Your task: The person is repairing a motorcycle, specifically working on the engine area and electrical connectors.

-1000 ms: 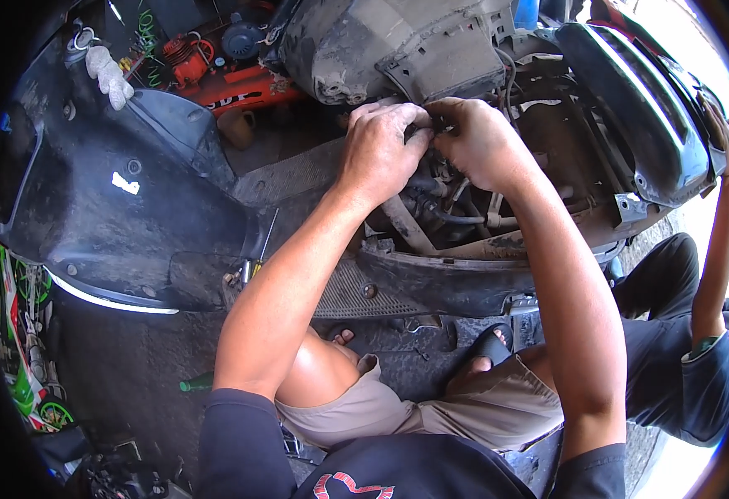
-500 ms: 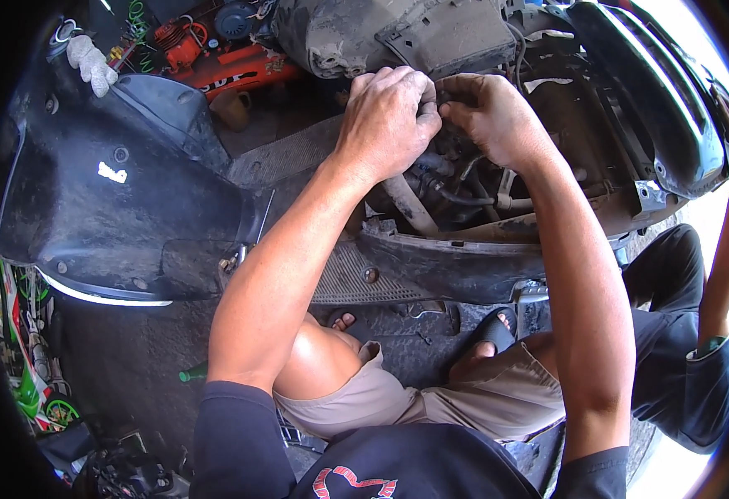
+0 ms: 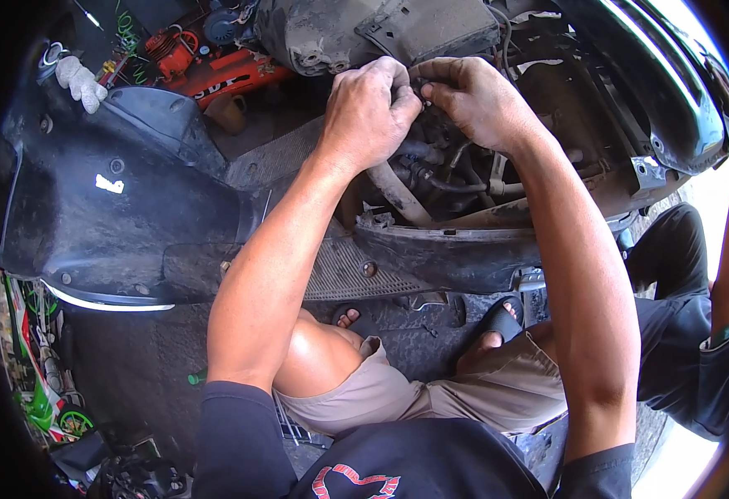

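Observation:
My left hand (image 3: pixel 371 116) and my right hand (image 3: pixel 483 101) meet over the opened middle of a black scooter (image 3: pixel 448 279). Fingers and thumb are pinched closed on both. Whatever sits between the fingertips is small, dark and mostly covered, so its kind cannot be made out. Just beyond my hands is a dusty, dark plastic housing (image 3: pixel 431 37). Beneath them, dirty hoses (image 3: pixel 456 185) and a thick grey tube (image 3: pixel 399 195) show inside the frame. The ribbed footboard (image 3: pixel 344 270) lies below my left forearm.
A second person (image 3: pixel 693 358) is at the right, an arm raised to the scooter's glossy tail panel (image 3: pixel 672 91). Behind the scooter stands a red air compressor (image 3: pixel 235 75). A lumpy whitish object (image 3: pixel 81 83) rests at the front panel's corner. A green-wheeled bike (image 3: pixel 40 374) is far left.
The whole view has shifted a little. My hands stay together over the same spot near the housing, with their fingers still pinched.

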A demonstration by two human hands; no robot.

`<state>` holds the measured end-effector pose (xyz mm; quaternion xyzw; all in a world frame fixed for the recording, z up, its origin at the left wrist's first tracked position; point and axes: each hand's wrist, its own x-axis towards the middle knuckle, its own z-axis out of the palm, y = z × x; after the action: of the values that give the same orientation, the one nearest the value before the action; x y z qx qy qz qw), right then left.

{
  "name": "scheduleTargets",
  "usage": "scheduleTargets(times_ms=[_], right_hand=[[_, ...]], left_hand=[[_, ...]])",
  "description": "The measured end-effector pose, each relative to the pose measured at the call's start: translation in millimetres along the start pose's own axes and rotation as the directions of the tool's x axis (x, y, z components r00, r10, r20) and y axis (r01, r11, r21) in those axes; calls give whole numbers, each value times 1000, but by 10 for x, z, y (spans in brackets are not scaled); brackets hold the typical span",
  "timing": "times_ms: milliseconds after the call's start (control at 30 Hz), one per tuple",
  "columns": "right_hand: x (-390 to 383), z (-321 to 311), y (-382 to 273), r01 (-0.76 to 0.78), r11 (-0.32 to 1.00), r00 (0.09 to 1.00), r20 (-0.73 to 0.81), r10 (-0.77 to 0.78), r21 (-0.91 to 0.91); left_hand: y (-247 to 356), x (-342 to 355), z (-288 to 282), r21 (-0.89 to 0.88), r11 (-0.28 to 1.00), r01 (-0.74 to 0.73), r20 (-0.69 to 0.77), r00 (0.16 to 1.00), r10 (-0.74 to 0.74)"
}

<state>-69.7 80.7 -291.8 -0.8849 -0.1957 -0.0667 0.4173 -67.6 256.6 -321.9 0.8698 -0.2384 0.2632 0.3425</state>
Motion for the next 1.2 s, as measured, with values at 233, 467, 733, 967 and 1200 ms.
scheduleTargets(times_ms=[233, 467, 733, 967, 1200], right_hand=[[0, -29, -25, -111, 991, 994, 11, 111, 78], [-3, -67, -44, -133, 990, 990, 46, 131, 36], [17, 61, 39, 94, 984, 996, 17, -92, -150], [37, 86, 83, 112, 992, 993, -36, -114, -55], [32, 37, 80, 46, 998, 998, 45, -47, 41]], left_hand=[[46, -1, 18, -98, 995, 33, -59, 997, -39], [43, -21, -25, -23, 998, -57, -34, 998, 56], [4, 36, -5, 209, 947, -244, -21, 967, 253], [-12, 30, 47, 175, 981, -86, 0, 996, 87], [-36, 38, 38, 24, 999, 45, -60, 997, -43]])
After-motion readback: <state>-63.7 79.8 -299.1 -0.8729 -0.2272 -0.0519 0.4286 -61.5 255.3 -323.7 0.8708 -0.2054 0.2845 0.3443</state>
